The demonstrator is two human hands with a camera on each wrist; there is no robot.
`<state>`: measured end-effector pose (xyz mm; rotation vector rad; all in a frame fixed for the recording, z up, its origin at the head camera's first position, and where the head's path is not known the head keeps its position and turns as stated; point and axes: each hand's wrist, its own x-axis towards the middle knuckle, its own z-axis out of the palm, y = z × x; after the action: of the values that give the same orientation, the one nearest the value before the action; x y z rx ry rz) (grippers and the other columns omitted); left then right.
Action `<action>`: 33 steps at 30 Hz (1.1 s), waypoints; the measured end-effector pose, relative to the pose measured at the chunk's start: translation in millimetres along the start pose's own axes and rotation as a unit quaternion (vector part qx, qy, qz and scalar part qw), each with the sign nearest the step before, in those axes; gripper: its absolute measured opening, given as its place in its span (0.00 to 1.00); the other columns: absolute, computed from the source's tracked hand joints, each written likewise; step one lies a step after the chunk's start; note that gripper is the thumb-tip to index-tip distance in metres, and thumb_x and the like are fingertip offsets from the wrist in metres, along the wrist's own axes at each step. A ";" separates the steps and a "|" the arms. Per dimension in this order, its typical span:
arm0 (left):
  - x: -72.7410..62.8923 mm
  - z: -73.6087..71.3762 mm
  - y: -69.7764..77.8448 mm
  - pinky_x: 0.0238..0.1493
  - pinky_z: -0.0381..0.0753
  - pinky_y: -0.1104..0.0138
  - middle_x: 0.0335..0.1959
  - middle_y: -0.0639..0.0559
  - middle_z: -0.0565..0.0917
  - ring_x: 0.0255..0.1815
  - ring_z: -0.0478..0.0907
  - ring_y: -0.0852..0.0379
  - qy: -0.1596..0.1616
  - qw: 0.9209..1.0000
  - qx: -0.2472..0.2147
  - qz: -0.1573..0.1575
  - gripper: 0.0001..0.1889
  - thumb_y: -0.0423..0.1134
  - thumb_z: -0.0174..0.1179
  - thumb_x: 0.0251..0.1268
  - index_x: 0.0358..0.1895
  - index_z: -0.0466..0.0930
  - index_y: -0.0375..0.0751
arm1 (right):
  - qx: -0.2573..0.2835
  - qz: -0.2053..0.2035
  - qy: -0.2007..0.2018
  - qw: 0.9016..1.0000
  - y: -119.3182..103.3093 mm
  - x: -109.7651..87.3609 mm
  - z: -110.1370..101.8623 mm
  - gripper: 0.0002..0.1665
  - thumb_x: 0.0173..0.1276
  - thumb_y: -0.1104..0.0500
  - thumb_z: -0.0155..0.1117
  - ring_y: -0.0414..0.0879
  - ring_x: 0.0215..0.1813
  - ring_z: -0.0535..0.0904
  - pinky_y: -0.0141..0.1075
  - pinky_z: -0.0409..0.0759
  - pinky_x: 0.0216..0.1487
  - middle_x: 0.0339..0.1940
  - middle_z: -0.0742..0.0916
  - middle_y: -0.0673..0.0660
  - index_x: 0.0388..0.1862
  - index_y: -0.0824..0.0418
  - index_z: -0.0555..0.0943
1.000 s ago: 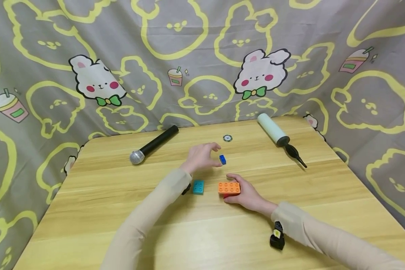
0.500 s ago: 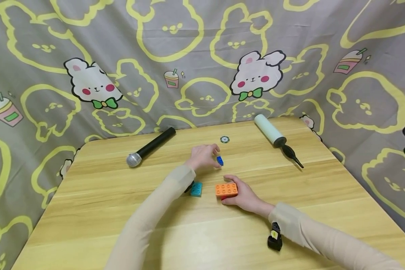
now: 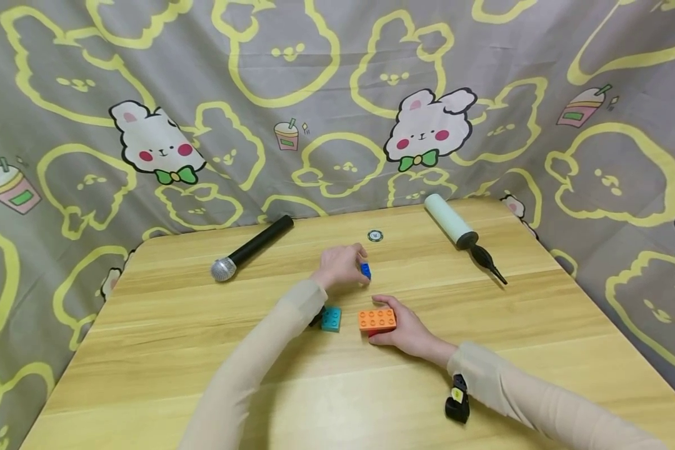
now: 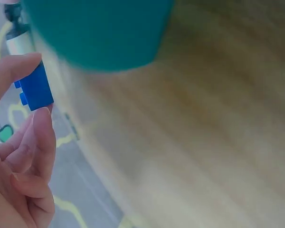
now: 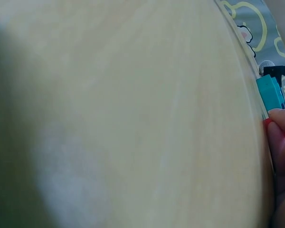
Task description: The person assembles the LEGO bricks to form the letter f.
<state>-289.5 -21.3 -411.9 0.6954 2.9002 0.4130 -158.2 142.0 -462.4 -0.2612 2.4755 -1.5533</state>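
Observation:
My left hand (image 3: 342,265) pinches a small blue toy brick (image 3: 365,271) between thumb and a fingertip; in the left wrist view the brick's (image 4: 37,89) studs face left. Nearer to me, my right hand (image 3: 409,332) grips a stack by its right end. An orange eight-stud brick (image 3: 377,320) tops this stack, and a red brick (image 3: 373,333) shows below it, partly hidden by the fingers. Left of the stack lies a teal brick (image 3: 332,319), close by the left wrist. It looms large at the top of the left wrist view.
A black microphone (image 3: 261,242) with a silver head lies at the back left of the wooden table (image 3: 146,350). Near the back edge is a round chip (image 3: 375,235). A pale green hand pump (image 3: 450,219) with a black nozzle lies at the back right, before a patterned curtain (image 3: 337,75).
My left thumb and finger have closed on the blue brick, which earlier lay beside the spread fingers. The right hand keeps its hold on the orange and red stack.

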 end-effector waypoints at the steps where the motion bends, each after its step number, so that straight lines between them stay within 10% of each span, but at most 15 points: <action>1: -1.9 -2.1 0.2 0.44 0.70 0.63 0.45 0.63 0.85 0.45 0.79 0.61 0.001 1.000 -0.003 -0.002 0.29 0.55 0.72 0.47 0.53 0.75 0.52 | 0.004 0.000 -0.001 1.000 0.0 -0.2 0.1 0.48 0.49 0.60 0.78 0.50 0.56 0.78 0.52 0.69 0.61 0.58 0.80 0.59 0.68 0.57 0.65; 20: -74.6 -23.6 25.3 0.26 0.63 0.69 0.37 0.70 0.85 0.26 0.72 0.66 0.004 0.996 -0.019 0.085 0.21 0.58 0.73 0.41 0.39 0.79 0.60 | -0.018 -0.014 0.009 1.000 1.3 0.1 2.5 0.46 0.48 0.58 0.79 0.52 0.54 0.77 0.52 0.71 0.58 0.55 0.81 0.59 0.66 0.57 0.68; 33: -92.3 -12.6 28.5 0.28 0.65 0.70 0.36 0.69 0.84 0.29 0.71 0.68 -0.014 0.994 -0.042 0.096 0.20 0.56 0.74 0.41 0.39 0.80 0.60 | 0.006 -0.018 0.002 1.000 -1.1 -1.0 3.3 0.47 0.47 0.62 0.78 0.51 0.54 0.77 0.51 0.72 0.59 0.58 0.79 0.61 0.67 0.58 0.67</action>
<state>-198.1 -42.3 -385.7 0.9619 2.7812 0.5395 -156.3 138.9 -462.7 -0.3039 2.4772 -1.5828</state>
